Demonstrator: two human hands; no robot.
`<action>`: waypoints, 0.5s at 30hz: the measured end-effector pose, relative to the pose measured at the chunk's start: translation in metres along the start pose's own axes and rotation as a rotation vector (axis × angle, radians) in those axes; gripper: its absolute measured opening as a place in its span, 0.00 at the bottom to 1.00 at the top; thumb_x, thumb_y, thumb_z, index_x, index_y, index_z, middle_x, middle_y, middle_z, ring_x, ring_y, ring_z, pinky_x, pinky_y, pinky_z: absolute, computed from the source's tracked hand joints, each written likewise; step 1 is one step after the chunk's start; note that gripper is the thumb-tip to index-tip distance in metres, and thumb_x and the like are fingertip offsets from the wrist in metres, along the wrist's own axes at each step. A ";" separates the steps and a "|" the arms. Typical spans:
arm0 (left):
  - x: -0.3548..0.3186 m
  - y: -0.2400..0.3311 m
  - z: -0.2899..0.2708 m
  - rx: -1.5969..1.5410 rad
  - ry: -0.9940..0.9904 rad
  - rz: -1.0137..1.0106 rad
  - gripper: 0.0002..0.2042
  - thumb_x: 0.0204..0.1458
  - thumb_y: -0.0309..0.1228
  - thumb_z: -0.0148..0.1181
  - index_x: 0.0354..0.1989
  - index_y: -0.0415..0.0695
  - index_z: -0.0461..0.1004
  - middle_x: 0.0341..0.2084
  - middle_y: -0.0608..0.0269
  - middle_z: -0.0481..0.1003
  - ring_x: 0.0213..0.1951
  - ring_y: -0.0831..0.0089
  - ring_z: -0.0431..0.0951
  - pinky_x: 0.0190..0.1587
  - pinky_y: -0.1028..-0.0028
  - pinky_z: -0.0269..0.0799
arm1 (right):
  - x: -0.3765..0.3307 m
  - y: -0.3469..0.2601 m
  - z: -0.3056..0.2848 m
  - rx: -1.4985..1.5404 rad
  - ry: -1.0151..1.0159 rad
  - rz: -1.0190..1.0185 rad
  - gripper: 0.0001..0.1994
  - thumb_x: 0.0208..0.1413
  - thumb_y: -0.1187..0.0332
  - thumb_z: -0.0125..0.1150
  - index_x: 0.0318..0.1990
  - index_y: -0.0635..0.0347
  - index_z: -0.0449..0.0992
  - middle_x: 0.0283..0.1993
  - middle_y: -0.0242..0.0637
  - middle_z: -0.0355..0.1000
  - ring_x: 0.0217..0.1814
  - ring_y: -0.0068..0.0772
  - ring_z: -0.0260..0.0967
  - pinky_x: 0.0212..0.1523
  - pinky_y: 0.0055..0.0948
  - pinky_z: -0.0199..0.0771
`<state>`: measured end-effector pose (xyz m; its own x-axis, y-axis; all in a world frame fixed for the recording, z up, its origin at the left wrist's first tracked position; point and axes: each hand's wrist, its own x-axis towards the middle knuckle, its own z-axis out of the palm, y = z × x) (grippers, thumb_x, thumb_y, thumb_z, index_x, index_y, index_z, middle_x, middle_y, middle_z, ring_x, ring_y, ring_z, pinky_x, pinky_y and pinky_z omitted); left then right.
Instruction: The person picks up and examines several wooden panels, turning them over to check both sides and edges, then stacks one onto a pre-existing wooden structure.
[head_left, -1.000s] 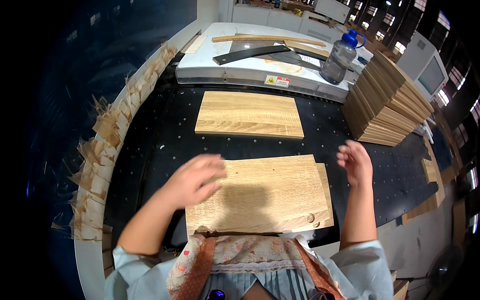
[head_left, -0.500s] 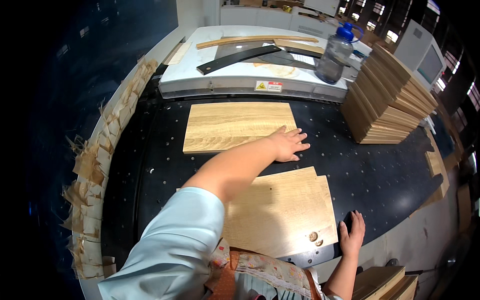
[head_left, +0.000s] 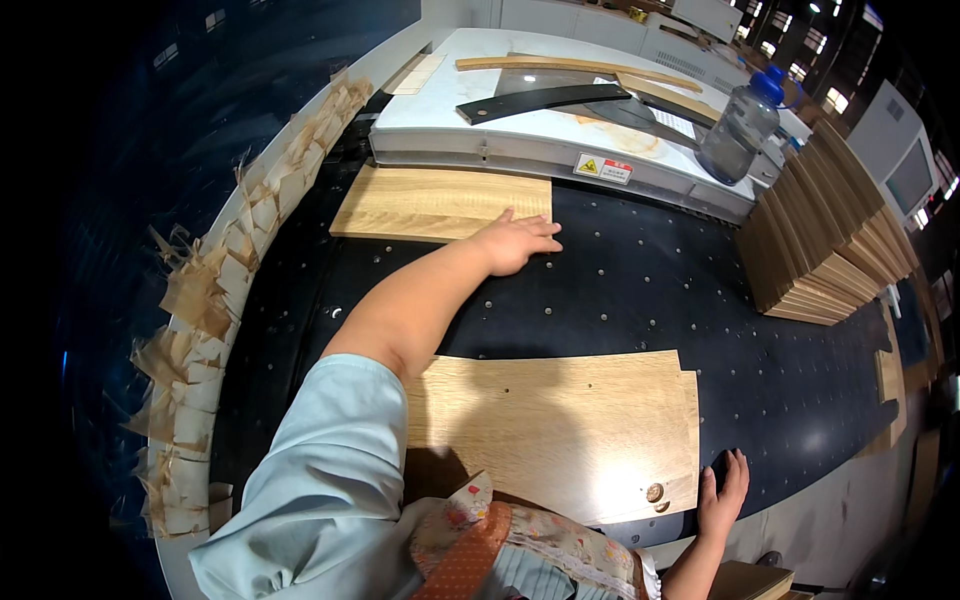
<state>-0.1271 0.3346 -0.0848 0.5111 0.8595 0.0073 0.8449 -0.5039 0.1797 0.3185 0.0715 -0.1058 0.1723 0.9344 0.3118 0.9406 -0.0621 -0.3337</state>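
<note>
A rectangular wood-grain board [head_left: 440,190] lies flat on the black worktable, its far edge close to the white machine beam. My left hand [head_left: 512,245] reaches out to the board's near right corner, palm down, with fingers spread over its edge. Nearer to me lie two overlapping wood-grain panels [head_left: 560,430], with small holes and a round recess near the right corner. My left forearm and sleeve cover their left end. Beside the panels' right end, my right hand [head_left: 724,493] rests on the table's near edge, fingers extended and holding nothing.
The black table [head_left: 640,290] is dotted with small studs. A tall stack of boards [head_left: 830,230] stands at its right. On the white beam [head_left: 540,140] lie a black strip [head_left: 540,102], wooden strips and a blue-capped bottle [head_left: 742,130]. Torn brown tape [head_left: 200,295] lines the left edge.
My left hand and the far board have shifted left and away, closer to the beam. The view has turned somewhat. My right hand stays at the table edge.
</note>
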 end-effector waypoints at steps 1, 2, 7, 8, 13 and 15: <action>-0.003 -0.009 -0.001 -0.045 0.022 -0.021 0.22 0.49 0.21 0.47 0.53 0.59 0.67 0.62 0.70 0.53 0.65 0.69 0.47 0.64 0.49 0.39 | 0.000 0.000 0.000 0.001 -0.004 0.005 0.21 0.47 0.70 0.58 0.50 0.62 0.67 0.58 0.45 0.61 0.63 0.48 0.53 0.61 0.40 0.51; -0.007 -0.018 -0.003 -0.136 0.016 -0.036 0.20 0.51 0.22 0.47 0.50 0.59 0.69 0.62 0.70 0.55 0.65 0.69 0.47 0.64 0.51 0.37 | 0.000 -0.001 -0.001 0.002 -0.007 0.010 0.21 0.47 0.70 0.58 0.50 0.63 0.67 0.58 0.45 0.60 0.63 0.48 0.53 0.61 0.40 0.51; -0.021 -0.040 -0.006 -0.176 -0.008 -0.038 0.18 0.52 0.23 0.49 0.48 0.60 0.71 0.62 0.71 0.55 0.65 0.69 0.47 0.65 0.52 0.36 | -0.003 0.004 0.001 0.032 -0.010 0.002 0.21 0.47 0.70 0.58 0.50 0.64 0.67 0.58 0.46 0.60 0.63 0.49 0.53 0.62 0.40 0.50; -0.023 -0.042 -0.004 -0.174 -0.005 -0.037 0.17 0.52 0.23 0.49 0.48 0.59 0.71 0.62 0.71 0.55 0.65 0.69 0.47 0.65 0.53 0.36 | -0.003 0.005 0.000 0.036 -0.010 -0.005 0.21 0.47 0.70 0.58 0.50 0.64 0.67 0.58 0.46 0.61 0.63 0.49 0.53 0.62 0.40 0.50; -0.023 -0.050 -0.002 -0.163 0.045 -0.011 0.18 0.51 0.25 0.51 0.51 0.60 0.69 0.61 0.64 0.56 0.64 0.65 0.50 0.64 0.58 0.42 | -0.002 0.002 -0.002 0.024 0.001 -0.017 0.21 0.46 0.70 0.58 0.50 0.63 0.68 0.57 0.46 0.61 0.62 0.49 0.54 0.61 0.40 0.51; -0.030 -0.051 -0.002 -0.093 0.117 -0.057 0.20 0.51 0.29 0.54 0.54 0.55 0.65 0.60 0.58 0.57 0.62 0.61 0.54 0.63 0.61 0.47 | -0.002 0.003 -0.001 0.038 0.014 -0.014 0.21 0.45 0.71 0.59 0.49 0.63 0.68 0.57 0.45 0.62 0.62 0.47 0.54 0.61 0.40 0.51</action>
<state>-0.1860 0.3350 -0.0923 0.4364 0.8932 0.1083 0.8507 -0.4488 0.2737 0.3210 0.0693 -0.1061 0.1634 0.9299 0.3295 0.9314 -0.0353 -0.3623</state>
